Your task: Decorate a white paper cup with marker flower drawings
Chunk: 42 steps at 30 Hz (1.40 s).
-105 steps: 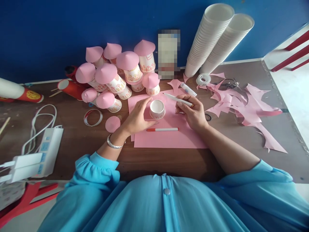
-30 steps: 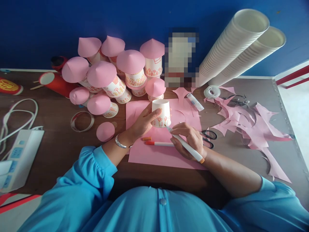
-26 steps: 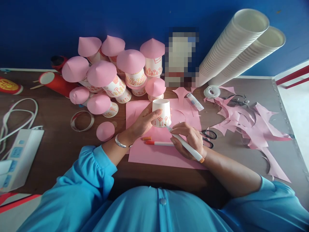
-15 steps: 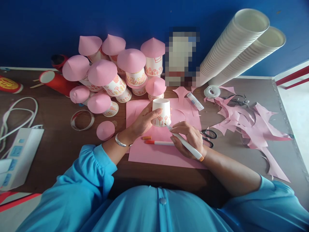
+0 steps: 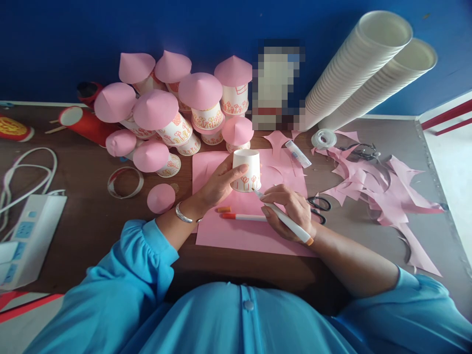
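A white paper cup [image 5: 246, 167] with red flowers drawn round its lower part is held upright by my left hand [image 5: 220, 183], thumb across its front. My right hand [image 5: 289, 211] grips a white marker [image 5: 291, 224] with an orange end; its tip is at the cup's lower edge. Beneath both hands lie sheets of pink paper [image 5: 217, 237]. A red-capped marker [image 5: 243, 217] rests on the paper by my right hand, and a small orange cap [image 5: 223, 209] lies just above it. Part of a pair of scissors [image 5: 320, 203] shows behind my right hand.
Several cups with pink cone roofs [image 5: 155, 109] stand at the back left. Two tall stacks of paper cups [image 5: 354, 64] lean at the back right, near clear tape [image 5: 324, 139] and pink scraps [image 5: 387, 194]. A power strip [image 5: 37, 241] lies left, near a tape ring [image 5: 126, 183].
Almost nothing differs. The marker's tip stays at the cup's lower edge, with only a slight shift of my right hand and of the whole view.
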Motion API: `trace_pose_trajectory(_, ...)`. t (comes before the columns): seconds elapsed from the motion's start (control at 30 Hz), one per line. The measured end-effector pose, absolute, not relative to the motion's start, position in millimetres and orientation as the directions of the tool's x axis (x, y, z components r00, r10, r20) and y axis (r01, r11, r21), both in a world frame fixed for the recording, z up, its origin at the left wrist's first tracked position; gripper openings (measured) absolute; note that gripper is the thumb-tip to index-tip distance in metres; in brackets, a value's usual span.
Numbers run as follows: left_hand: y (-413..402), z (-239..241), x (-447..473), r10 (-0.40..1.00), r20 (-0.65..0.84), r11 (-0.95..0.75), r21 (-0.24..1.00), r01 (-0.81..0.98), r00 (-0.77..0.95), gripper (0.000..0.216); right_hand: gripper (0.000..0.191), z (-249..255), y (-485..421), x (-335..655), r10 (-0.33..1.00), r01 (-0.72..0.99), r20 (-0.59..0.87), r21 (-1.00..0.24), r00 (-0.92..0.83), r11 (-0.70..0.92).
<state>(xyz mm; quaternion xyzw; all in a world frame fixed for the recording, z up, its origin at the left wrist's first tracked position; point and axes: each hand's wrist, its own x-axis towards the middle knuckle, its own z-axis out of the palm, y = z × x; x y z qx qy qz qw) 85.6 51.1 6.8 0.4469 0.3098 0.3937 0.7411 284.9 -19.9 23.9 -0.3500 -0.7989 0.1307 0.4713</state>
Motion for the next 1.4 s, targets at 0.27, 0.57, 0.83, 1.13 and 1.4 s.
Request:
trace_pose_trajectory(0.27,52.0,7.8,85.5,0.848,-0.103,0.299,0.903,-0.308,0.520,0.046,0.029,24.9,-18.0,287.5,0.698,0.439,0.654,-0.556,-0.293,0.706)
trace_pose_trajectory(0.57,52.4,5.2,84.4,0.847,-0.102,0.299,0.903,-0.308,0.521,0.044,0.019,25.4,-18.4,285.9,0.685,0.443,0.660,-0.537,-0.309,0.718)
trace_pose_trajectory(0.83,53.1,4.2,84.5,0.839,-0.078,0.282,0.909,-0.308,0.539,0.045,0.021,23.5,-18.9,283.7,0.669,0.437,0.675,-0.524,-0.309,0.731)
trace_pose_trajectory(1.13,54.8,5.2,85.4,0.834,-0.048,0.246,0.924,-0.292,0.550,0.048,0.015,25.0,-18.1,283.7,0.648,0.469,0.688,-0.477,-0.327,0.743)
trace_pose_trajectory(1.4,54.5,3.9,84.3,0.833,-0.057,0.260,0.918,-0.298,0.550,0.046,0.014,23.8,-18.7,285.1,0.668,0.484,0.680,-0.493,-0.303,0.722)
